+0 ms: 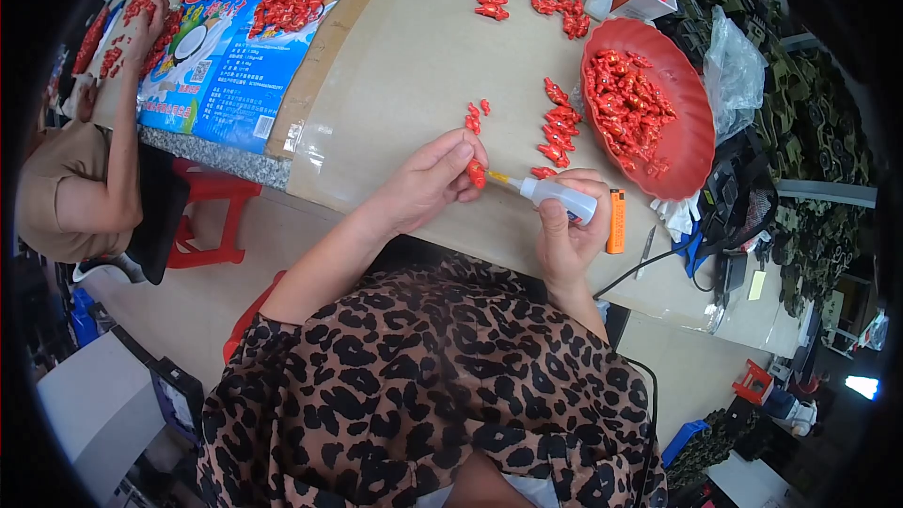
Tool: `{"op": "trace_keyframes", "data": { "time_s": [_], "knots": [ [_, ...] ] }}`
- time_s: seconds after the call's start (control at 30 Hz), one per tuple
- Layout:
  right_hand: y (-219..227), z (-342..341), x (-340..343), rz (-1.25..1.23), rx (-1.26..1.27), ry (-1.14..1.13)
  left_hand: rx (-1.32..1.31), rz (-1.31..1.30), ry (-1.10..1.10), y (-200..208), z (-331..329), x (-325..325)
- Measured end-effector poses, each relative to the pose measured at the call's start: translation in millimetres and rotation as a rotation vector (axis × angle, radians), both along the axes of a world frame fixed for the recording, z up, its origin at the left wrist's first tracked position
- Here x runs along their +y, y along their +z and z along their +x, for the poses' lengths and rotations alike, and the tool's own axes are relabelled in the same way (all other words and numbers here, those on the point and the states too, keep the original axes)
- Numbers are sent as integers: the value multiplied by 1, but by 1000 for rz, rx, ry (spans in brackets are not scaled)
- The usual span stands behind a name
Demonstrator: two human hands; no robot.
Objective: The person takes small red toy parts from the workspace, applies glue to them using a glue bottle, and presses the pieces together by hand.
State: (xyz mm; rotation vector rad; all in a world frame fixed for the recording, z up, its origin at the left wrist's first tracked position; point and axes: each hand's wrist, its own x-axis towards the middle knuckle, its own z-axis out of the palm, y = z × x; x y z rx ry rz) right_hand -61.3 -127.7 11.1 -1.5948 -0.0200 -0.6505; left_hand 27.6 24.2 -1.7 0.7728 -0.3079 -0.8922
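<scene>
My left hand (433, 179) pinches a small red plastic piece (477, 173) between thumb and fingers above the table edge. My right hand (567, 230) grips a small white glue bottle (557, 198) whose yellow nozzle tip touches that red piece. Several finished red pieces (559, 127) lie in a row on the cardboard-covered table (404, 66), with a few more (477, 115) just beyond my left hand. A red oval tray (691, 127) full of red pieces stands to the right.
An orange lighter (616, 220) lies by my right hand. A co-worker (85, 169) sits at the left over a blue printed sack (235, 56) strewn with red pieces. Camouflage-green toy parts (809, 132) and a clear bag (738, 71) crowd the right. A red stool (212, 212) stands below.
</scene>
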Motion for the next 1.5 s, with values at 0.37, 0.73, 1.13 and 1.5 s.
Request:
{"op": "trace_keyframes", "data": {
  "time_s": [0.37, 0.73, 1.13, 1.5],
  "knots": [
    [0, 0, 1, 20, 8, 10, 3, -8, 8, 0, 0, 0],
    [-2, 1, 4, 110, -15, -9, 10, -12, 18, -3, -1, 0],
    [-1, 0, 3, 138, 9, -6, 10, -7, 36, -4, -1, 1],
    [2, 1, 4, 118, 16, -14, 3, -18, 33, -4, -1, 1]
  ]
}}
